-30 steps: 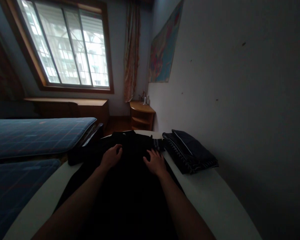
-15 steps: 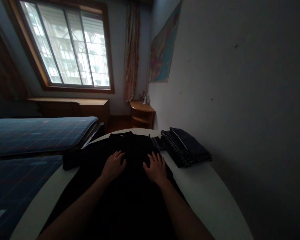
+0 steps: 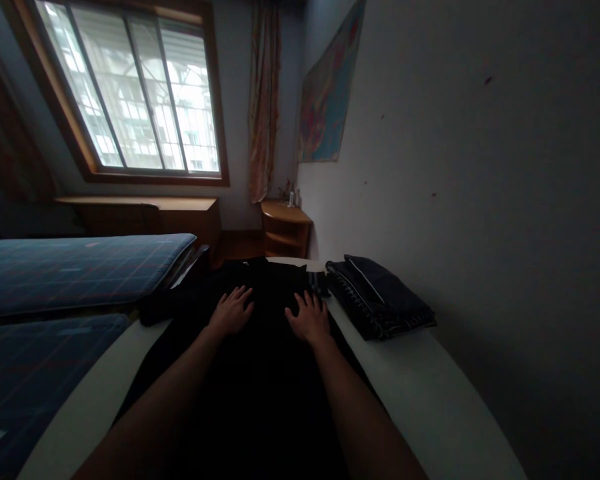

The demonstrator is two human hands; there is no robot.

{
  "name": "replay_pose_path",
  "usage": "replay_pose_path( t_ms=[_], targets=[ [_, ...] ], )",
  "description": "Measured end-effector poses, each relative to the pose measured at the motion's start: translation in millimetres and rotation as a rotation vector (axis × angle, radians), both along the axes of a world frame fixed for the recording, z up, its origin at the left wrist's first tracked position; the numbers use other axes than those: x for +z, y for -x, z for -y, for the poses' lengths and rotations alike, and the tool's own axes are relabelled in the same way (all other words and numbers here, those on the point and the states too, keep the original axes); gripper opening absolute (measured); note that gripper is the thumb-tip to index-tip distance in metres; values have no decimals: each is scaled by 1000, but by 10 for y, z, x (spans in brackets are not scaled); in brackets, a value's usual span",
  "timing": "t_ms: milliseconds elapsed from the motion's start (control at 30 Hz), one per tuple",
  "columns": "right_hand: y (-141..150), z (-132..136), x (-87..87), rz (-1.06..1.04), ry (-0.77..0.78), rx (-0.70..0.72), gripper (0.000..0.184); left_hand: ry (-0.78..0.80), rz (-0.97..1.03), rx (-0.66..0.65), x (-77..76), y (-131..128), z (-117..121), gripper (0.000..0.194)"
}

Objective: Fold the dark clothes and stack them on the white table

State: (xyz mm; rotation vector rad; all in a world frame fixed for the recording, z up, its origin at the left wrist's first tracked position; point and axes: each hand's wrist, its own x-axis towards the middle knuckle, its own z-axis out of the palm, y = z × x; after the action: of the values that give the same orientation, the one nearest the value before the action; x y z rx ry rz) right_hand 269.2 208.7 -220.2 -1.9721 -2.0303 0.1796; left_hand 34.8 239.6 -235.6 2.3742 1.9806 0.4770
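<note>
A black shirt with a collar lies spread over a round white table, its collar end away from me. My left hand rests flat on the cloth left of the middle, fingers apart. On the right part of the shirt lies my right hand, also flat with spread fingers. One sleeve reaches out to the left at the table's edge. Dark cloth makes the folds and the lower part of the shirt hard to make out.
A stack of folded dark clothes sits at the table's right, near the wall. To the left is a bed with a blue checked mattress. Behind stand a wooden corner shelf and a desk under the window.
Both hands have slid a little away from me, and the shirt has shifted with them, its collar now at the table's far edge.
</note>
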Motion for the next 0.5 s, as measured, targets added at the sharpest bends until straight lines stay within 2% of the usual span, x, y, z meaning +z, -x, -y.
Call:
replay_pose_path(
  t_ms=[100,267,500],
  targets=[
    [0,-48,1,-51,-45,22,62,-49,34,2,37,1,-25,49],
    [-58,7,-19,-114,-184,70,42,-126,79,-35,94,5,118,41],
    [-59,378,-83,-114,-145,56,44,-99,60,-81,-2,-35,511,48]
  ],
)
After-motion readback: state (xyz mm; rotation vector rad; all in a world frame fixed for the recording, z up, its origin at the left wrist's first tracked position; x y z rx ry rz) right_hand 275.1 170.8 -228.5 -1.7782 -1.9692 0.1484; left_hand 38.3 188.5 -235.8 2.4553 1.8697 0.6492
